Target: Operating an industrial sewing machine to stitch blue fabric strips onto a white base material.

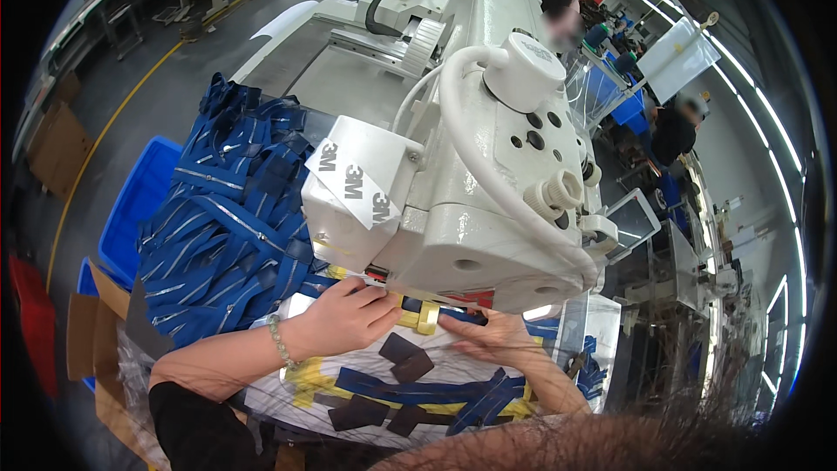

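My left hand [353, 318] is under the front of a large white sewing machine [471, 235]. Its fingertips are pinched together near a small red and black part; what they hold, if anything, is too small to make out. Opposite it, my right hand [493, 340] lies low with fingers stretched leftward against a dark blue strip, beside a yellow clamp piece [426, 317]. Between and below the hands is a white work surface [349, 366] with yellow tape. Dark fabric patches [359, 414] and blue zipper strips [484, 401] lie on it nearest me.
A big pile of blue zipper strips [231, 227] fills the left side of the table. Beyond it stand a blue bin [139, 201] and an opened cardboard box [109, 366]. The machine head overhangs both hands. A person in dark clothing [676, 133] is farther off at right.
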Motion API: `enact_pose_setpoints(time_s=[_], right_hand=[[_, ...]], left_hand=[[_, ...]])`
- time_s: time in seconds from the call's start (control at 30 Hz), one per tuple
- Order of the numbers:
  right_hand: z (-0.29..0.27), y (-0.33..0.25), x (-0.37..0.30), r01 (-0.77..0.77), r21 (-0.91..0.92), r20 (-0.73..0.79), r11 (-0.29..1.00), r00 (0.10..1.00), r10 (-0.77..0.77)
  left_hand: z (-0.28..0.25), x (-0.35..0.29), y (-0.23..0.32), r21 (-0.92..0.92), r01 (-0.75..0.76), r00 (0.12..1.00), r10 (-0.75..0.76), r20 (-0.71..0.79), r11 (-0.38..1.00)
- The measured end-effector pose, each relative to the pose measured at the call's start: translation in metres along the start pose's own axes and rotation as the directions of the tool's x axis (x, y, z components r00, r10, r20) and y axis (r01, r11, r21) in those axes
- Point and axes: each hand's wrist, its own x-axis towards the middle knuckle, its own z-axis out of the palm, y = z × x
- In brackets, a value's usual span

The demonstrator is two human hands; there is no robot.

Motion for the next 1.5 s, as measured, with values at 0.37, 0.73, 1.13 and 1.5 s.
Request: enact_pose_setpoints(time_s=[0.37,0.73,1.13,1.5], right_hand=[[0.011,-0.001,-0.006,-0.052,-0.124,-0.045,0.991,0.998,0.047],[0.010,-0.002,0.002,0.100,-0.144,-0.198,0.985,0.972,-0.128],[0.002,-0.009,-0.004,0.022,-0.092,-0.040,0.996,0.999,-0.026],[0.001,-0.002,0.027,0.047,0.100,-0.151,0.994,0.988,-0.031]], left_hand=[[-0.008,0.003,0.001,-0.017,0.022,0.998,-0.021,0.063,1.000],[-0.008,0.003,0.000,-0.023,0.005,0.997,-0.003,0.071,1.000],[-0.003,0.005,0.002,-0.060,-0.007,0.999,0.010,0.047,0.998],[-0.004,0.006,0.002,-0.039,0.012,0.998,-0.010,0.063,0.999]])
